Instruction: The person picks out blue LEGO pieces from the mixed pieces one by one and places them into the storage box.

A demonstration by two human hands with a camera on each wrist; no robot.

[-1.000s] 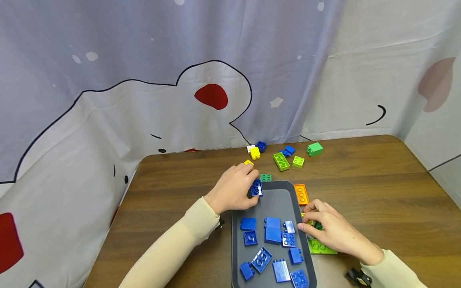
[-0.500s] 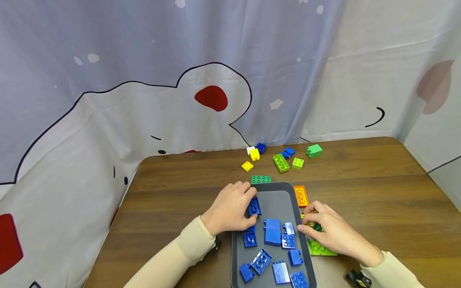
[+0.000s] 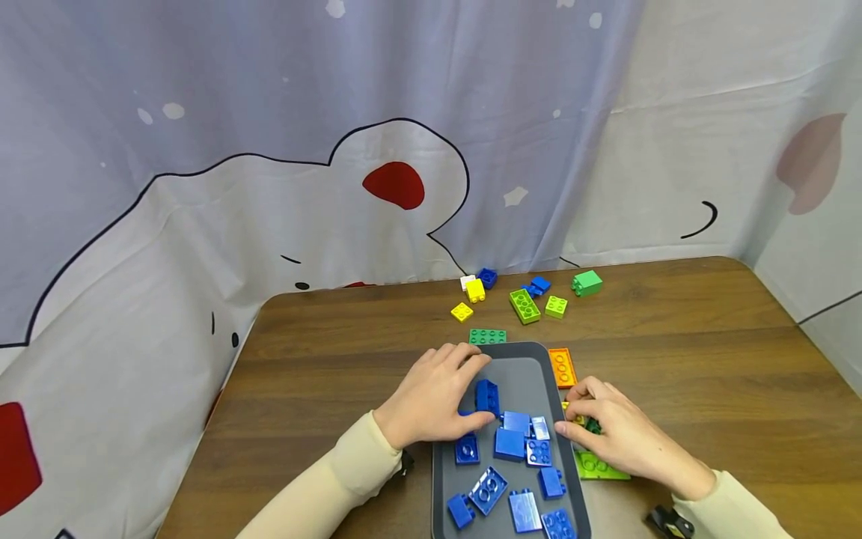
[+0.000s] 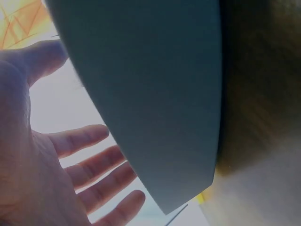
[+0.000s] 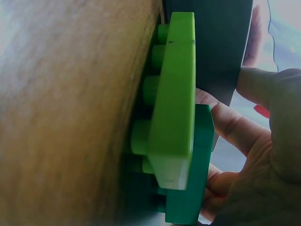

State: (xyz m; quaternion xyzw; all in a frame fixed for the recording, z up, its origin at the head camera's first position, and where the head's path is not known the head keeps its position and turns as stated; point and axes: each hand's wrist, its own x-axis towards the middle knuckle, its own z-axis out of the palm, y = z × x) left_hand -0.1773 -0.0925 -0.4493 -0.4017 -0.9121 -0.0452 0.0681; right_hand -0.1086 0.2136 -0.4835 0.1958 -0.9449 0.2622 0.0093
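A grey tray (image 3: 525,370) with several blue bricks lies before me. My left hand (image 3: 431,400) reaches over its left rim, fingers and thumb spread apart. Just beyond them a blue brick (image 3: 488,397) rests in the tray. In the left wrist view the tray's outer wall (image 4: 150,103) hides part of the fingers. At the right rim is my right hand (image 3: 622,434), fingers loosely bent, thumb at the rim. Its fingers reach behind a dark green brick (image 5: 202,141) in the right wrist view, with a lime brick (image 5: 174,94) in front. A yellow brick is partly hidden by the fingers.
An orange brick (image 3: 563,367) lies right of the tray, a green one (image 3: 488,337) behind it. Several more bricks sit along the back of the wooden table (image 3: 350,344), among them a lime brick (image 3: 524,307) and a yellow one (image 3: 462,312). A patterned curtain (image 3: 269,224) hangs behind.
The left hand has brought the blue brick toward me from the tray's far end and let go of it; its fingers have spread. The right hand stays in place.
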